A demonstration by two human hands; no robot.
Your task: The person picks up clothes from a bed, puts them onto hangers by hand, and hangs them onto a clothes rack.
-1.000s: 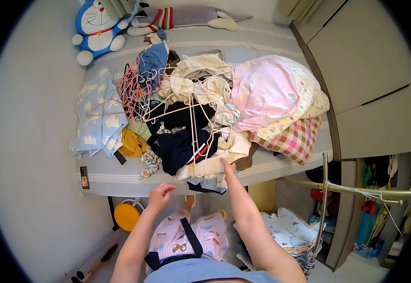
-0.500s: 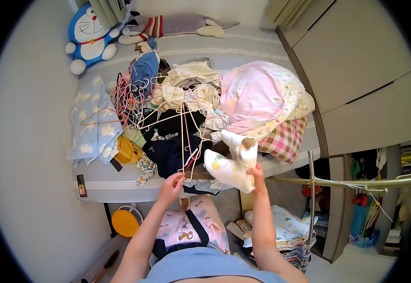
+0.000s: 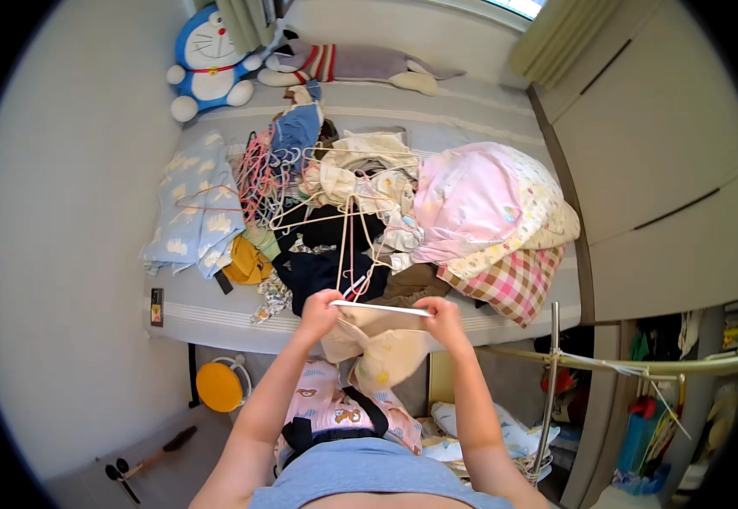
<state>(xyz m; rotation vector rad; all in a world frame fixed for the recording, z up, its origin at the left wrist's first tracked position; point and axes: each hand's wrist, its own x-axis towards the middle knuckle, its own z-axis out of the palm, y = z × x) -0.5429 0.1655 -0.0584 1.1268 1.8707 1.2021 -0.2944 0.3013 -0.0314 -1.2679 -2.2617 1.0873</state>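
A pair of small cream trousers [image 3: 391,349] with a yellow print hangs between my two hands, its white waistband stretched nearly level. My left hand [image 3: 320,314] is closed round one end of the waistband, and my right hand [image 3: 442,321] pinches the other end. Just beyond the waistband lie cream clothes hangers [image 3: 352,242], their lower ends reaching toward my left hand; whether it also touches them I cannot tell. Dark clothes [image 3: 322,276] are heaped behind them on the bed. Below the trousers a pink bear-print cloth [image 3: 348,414] covers my lap.
On the bed [image 3: 208,316] lie tangled pink hangers [image 3: 258,182], a blue blanket [image 3: 195,208], a pink quilt [image 3: 466,191] and a checked pillow [image 3: 513,280]. A metal rail [image 3: 554,373] stands at right. A yellow round stool [image 3: 219,387] is at left.
The trousers, bunched in my right hand before, now hang open between both hands. My left hand has moved from the hanger's lower end to the waistband. The view has shifted.
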